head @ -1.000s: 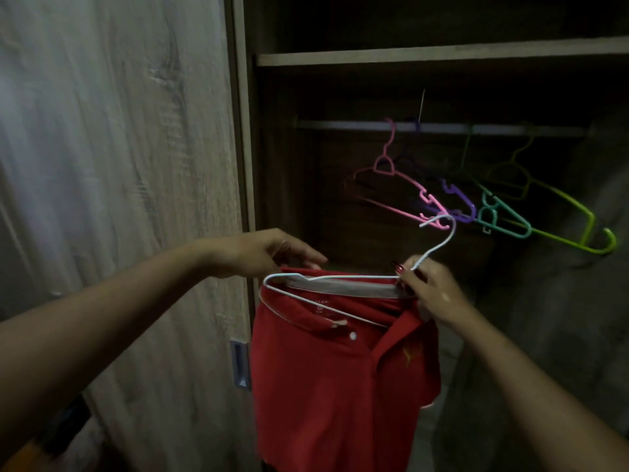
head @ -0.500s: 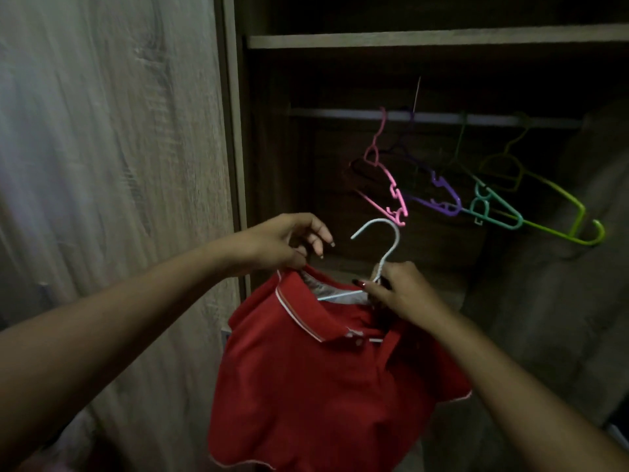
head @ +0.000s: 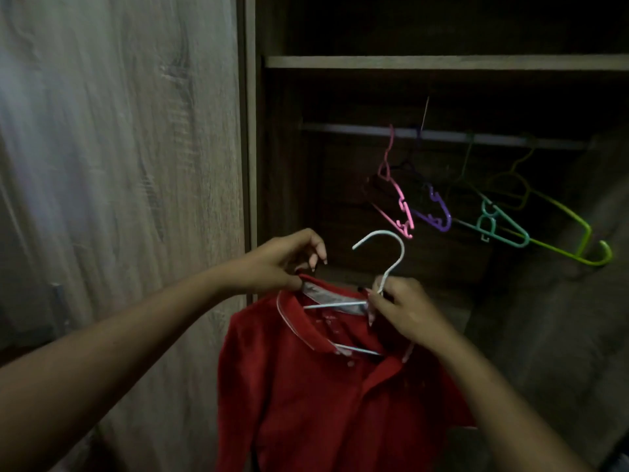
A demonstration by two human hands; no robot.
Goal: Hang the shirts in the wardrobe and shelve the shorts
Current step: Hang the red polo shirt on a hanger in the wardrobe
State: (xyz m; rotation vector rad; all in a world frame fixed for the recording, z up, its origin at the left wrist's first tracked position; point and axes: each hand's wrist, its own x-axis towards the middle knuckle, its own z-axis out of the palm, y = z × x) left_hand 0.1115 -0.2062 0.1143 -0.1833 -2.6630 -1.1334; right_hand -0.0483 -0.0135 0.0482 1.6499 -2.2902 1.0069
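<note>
Red polo shirt held on a white hanger before the open wardrobe.

The right hand (head: 405,311) pinches the neck of the white hanger (head: 391,264) where hook meets bar; the left hand (head: 282,264) pinches the collar edge of the red shirt (head: 306,386), other fingers curled up. The hook curls up and to the left, the hanger's bar runs roughly left to right, and the soft knit shirt hangs straight down below it. Above, the metal rail (head: 340,128) is bare on its left stretch; thin plastic hangers, pink (head: 396,195), purple (head: 439,212), teal (head: 500,226) and yellow-green (head: 575,229), crowd its middle and right. A wood-grain door (head: 119,165) borders the opening on the left, a shelf (head: 442,62) spans above.
</note>
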